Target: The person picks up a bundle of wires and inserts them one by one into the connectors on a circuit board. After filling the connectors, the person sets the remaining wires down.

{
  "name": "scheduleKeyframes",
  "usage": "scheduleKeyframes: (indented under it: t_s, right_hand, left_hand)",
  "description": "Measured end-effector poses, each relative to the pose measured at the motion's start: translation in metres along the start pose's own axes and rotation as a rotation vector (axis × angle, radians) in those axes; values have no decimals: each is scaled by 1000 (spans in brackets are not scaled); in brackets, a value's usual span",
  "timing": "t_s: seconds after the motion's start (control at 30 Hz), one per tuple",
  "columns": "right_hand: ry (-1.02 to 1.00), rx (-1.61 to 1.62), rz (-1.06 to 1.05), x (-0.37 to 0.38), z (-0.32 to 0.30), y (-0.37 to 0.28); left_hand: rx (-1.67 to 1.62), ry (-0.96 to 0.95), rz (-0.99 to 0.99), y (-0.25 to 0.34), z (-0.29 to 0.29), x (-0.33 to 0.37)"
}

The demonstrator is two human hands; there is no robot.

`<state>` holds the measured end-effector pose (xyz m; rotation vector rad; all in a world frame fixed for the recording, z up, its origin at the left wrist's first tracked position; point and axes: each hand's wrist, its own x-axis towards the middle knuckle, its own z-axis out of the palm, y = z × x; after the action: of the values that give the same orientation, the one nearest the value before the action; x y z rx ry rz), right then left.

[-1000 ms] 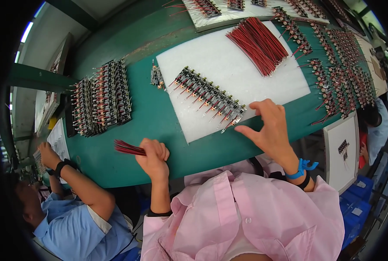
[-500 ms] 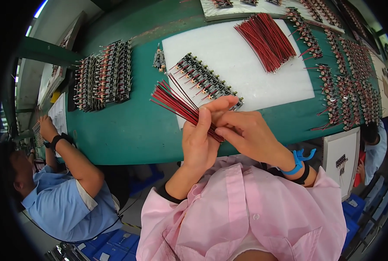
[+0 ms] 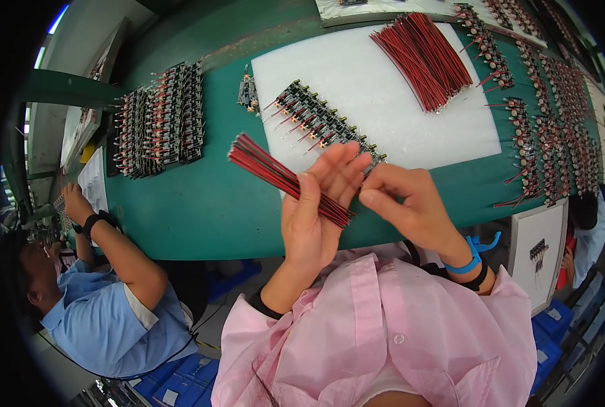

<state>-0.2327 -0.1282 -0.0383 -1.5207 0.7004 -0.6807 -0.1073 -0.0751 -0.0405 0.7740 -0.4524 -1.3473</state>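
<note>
A bundle of thin red and black wires [image 3: 263,167] lies across the palm of my left hand [image 3: 314,214]. My left thumb presses it down while the fingers stretch up and away. To the right, apart from the bundle, my right hand [image 3: 411,207] is closed with thumb and forefinger close together; what they hold, if anything, I cannot make out. Just beyond my hands, a slanting row of small circuit boards [image 3: 316,115] with short red wires lies on a white foam sheet [image 3: 384,74]. My left fingers hide part of the row's near end.
A large pile of red and black wires [image 3: 424,61] lies at the foam's far right. More board rows [image 3: 160,119] sit left on the green table [image 3: 173,217], with others [image 3: 523,146] at right. A co-worker in blue [image 3: 112,305] sits at left.
My right hand has moved right, away from the bundle. The fanned wires are gathered closer together, and the left fingers have straightened. The view has shifted slightly.
</note>
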Motion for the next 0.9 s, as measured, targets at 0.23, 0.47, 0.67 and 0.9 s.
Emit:
scheduleKeyframes:
  t_s: [0.23,0.47,0.67,0.9]
  right_hand:
    - [6,491,301,3,-13,-3]
    - [82,394,179,1,-5,-2]
    - [76,347,85,1,-3,2]
    - [54,102,12,-2,-3,3]
  left_hand:
    - [78,-49,-136,10,-22,-8]
    - [379,-16,-287,4,-10,-11]
    - [362,-47,-301,4,-12,-12]
    - [654,2,-68,3,-11,-15]
